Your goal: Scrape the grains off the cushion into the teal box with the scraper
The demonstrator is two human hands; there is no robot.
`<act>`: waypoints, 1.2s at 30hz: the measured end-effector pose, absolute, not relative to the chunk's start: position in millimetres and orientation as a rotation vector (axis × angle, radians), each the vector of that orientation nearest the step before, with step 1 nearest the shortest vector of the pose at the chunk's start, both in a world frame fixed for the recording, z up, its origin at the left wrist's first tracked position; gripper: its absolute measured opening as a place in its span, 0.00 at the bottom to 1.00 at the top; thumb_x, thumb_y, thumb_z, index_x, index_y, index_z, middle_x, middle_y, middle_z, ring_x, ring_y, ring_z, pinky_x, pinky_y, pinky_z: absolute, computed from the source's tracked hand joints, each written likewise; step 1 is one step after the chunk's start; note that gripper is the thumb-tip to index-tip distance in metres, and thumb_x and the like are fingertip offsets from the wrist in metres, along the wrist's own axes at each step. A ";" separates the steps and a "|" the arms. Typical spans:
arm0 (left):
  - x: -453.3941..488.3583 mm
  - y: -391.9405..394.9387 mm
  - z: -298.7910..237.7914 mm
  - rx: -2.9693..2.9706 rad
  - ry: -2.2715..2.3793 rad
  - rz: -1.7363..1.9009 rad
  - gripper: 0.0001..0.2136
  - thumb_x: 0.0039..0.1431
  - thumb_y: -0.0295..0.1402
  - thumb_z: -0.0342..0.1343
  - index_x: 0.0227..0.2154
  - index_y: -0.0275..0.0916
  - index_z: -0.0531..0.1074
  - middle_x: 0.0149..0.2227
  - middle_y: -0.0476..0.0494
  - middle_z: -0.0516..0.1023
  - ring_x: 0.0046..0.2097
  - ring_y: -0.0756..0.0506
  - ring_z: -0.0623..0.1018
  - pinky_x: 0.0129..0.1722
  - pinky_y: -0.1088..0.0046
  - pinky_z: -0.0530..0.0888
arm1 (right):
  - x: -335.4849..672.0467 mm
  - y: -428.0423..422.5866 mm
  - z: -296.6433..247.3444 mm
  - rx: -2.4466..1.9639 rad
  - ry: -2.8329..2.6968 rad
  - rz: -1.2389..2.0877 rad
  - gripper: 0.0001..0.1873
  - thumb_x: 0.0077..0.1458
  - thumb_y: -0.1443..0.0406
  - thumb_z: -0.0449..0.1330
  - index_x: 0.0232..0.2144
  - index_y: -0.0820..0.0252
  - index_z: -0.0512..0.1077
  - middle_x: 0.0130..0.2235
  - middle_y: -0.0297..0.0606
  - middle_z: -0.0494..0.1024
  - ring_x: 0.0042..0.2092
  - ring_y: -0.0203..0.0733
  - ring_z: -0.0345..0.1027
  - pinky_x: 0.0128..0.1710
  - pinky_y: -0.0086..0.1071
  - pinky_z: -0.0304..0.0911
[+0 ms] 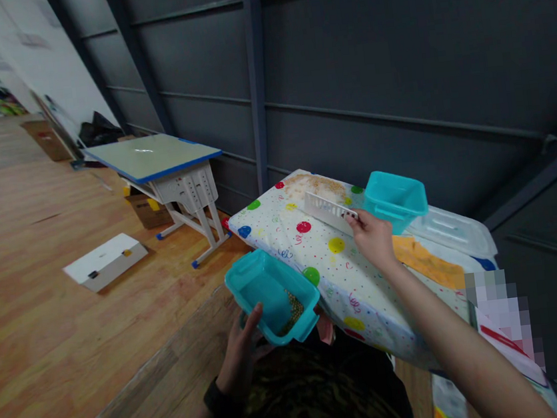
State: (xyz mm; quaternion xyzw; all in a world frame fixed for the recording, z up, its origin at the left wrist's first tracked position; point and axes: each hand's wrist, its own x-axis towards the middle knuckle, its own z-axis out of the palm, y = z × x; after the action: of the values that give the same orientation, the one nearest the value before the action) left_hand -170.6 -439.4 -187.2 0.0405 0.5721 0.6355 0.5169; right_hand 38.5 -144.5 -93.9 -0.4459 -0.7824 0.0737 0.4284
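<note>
My left hand [242, 354] grips the near end of a teal plastic container [273, 295], held tilted just below the table's edge; small dark-yellow grains lie in its lower corner. My right hand [373, 235] reaches over the table and is closed on one end of a flat white slotted tool [327, 210]. The tool rests on the polka-dot tablecloth [307, 246] next to a spread of small brownish grains [316, 183]. A second teal container [395, 199] stands just right of my right hand.
A clear plastic lid [449, 230] and an orange cloth [428, 259] lie on the table's right part. A dark panelled wall runs behind. On the wooden floor to the left stand a small blue-edged desk [156, 157], a white box [105, 261] and cardboard boxes.
</note>
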 end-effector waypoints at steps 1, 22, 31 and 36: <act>-170.6 -439.3 -187.5 0.094 1.365 1.531 0.38 0.65 0.53 0.74 0.73 0.44 0.76 0.66 0.29 0.88 0.65 0.26 0.87 0.66 0.41 0.84 | 38.6 -144.6 -93.5 -1.113 -1.960 0.190 0.32 0.71 0.44 0.54 0.46 0.60 0.89 0.32 0.50 0.87 0.31 0.53 0.75 0.35 0.39 0.62; -166.8 -438.4 -177.2 0.089 1.379 1.541 0.29 0.72 0.46 0.69 0.70 0.42 0.77 0.62 0.33 0.90 0.59 0.30 0.91 0.56 0.49 0.90 | 44.4 -145.4 -91.9 -1.007 -1.883 0.382 0.30 0.65 0.41 0.60 0.41 0.59 0.88 0.30 0.42 0.82 0.30 0.48 0.70 0.34 0.38 0.61; -167.4 -437.8 -176.8 0.073 1.397 1.518 0.31 0.72 0.48 0.69 0.73 0.43 0.75 0.65 0.31 0.88 0.60 0.29 0.90 0.50 0.54 0.90 | 46.2 -142.0 -94.7 -1.022 -1.899 0.362 0.29 0.66 0.42 0.60 0.43 0.57 0.88 0.31 0.43 0.85 0.32 0.49 0.73 0.34 0.38 0.61; -167.4 -438.3 -175.9 0.073 1.403 1.514 0.31 0.71 0.48 0.69 0.73 0.44 0.75 0.64 0.31 0.88 0.58 0.29 0.91 0.48 0.54 0.90 | 47.2 -141.9 -92.4 -1.016 -1.875 0.398 0.28 0.64 0.42 0.61 0.41 0.58 0.87 0.28 0.40 0.81 0.31 0.48 0.70 0.34 0.39 0.60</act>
State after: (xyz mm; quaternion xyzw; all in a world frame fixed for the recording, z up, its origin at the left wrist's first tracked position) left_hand -167.4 -438.3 -175.9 0.0304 0.5832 0.6293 0.5127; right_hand 47.2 -141.9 -92.4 -0.4141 -0.7642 0.1620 0.4672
